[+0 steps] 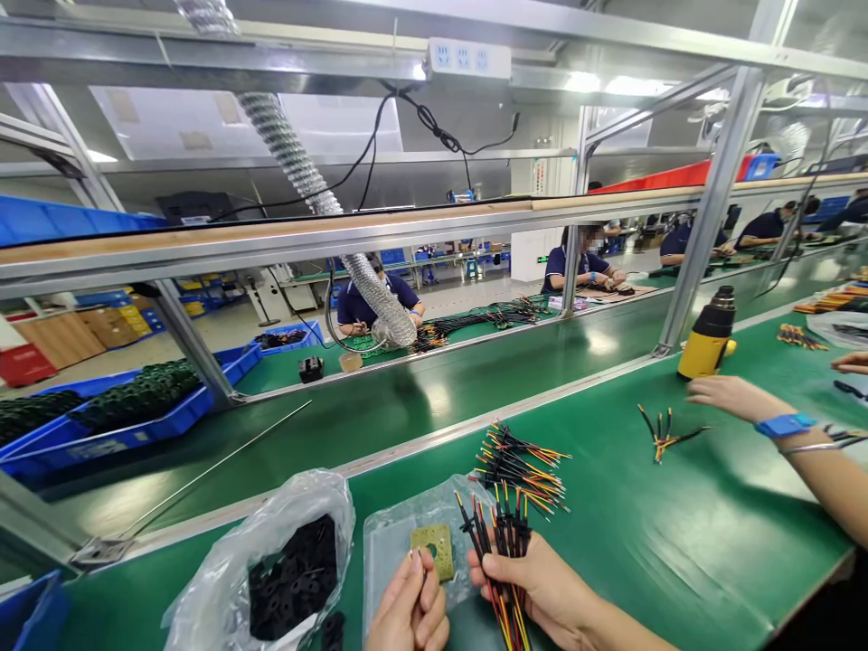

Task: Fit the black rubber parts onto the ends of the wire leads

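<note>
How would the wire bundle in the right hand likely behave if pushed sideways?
The wire bundle would probably bend rather than stay rigid, its strands being thin. It may fan apart, as its tips already splay above the right hand. It seems light, being held one-handed.

Right hand [542, 579]: wire bundle [510, 533], gripped, fanned.
Left hand [409, 604]: fingertips pinched on small piece [419, 554], unclear.
Bag [221, 565]: open, black parts [295, 579] inside.
Wire pile [519, 470]: on green bench [624, 542].
Heat gun [709, 333]: yellow-black, upright.

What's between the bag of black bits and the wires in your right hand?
In the head view: a flat clear bag, a yellowish square plate on or in it, and your left hand.
</note>
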Demonstrator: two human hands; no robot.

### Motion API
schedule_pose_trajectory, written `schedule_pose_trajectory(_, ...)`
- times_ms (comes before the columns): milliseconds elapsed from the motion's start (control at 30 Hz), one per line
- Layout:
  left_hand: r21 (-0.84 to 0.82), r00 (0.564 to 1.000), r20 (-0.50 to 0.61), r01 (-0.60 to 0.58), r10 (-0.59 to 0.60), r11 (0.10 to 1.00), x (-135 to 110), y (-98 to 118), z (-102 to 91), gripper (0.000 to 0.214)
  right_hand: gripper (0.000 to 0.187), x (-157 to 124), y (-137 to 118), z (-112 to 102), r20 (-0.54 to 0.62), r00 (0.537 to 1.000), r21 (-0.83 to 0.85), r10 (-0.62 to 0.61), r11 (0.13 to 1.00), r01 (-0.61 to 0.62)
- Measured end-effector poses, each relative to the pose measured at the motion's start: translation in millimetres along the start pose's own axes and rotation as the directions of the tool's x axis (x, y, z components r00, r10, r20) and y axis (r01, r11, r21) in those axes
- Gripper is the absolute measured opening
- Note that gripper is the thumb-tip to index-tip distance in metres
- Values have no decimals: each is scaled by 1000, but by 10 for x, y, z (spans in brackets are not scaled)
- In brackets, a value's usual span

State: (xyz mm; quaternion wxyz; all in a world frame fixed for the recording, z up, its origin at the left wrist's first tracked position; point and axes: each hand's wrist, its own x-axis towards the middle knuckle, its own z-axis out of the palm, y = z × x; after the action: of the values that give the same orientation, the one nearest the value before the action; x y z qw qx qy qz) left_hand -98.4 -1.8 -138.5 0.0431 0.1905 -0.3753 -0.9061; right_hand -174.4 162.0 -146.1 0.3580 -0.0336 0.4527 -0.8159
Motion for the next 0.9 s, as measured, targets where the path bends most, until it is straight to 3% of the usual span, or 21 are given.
schedule_pose_trajectory(133, 104, 1000, -30, -4, 7, 995, 23, -50, 6, 45, 43, -55, 11, 46, 117, 991, -65, 66, 996, -59)
schedule_pose_trajectory(300, 25, 1000, 20, 23, -23, 999, 17, -4, 15, 37, 44, -52, 64, 32, 195, 972, -118, 129, 987, -107)
schedule_pose_trajectory(500, 199, 976, -141, -139, 169, 970, -24, -53, 46, 54, 50, -5, 133, 2, 154, 985, -134, 84, 989, -64)
schedule_pose_trajectory(700, 351, 957, -135, -198, 258, 915, -47, -127, 67, 50, 63, -42, 171, 65, 179, 975, -189, 132, 977, -98)
schedule_pose_trajectory(900, 363, 931, -165, -251, 327, 898, -48, -133, 116, 47, 61, -94, 208, 99, 235, 959, -343, 157, 937, -69)
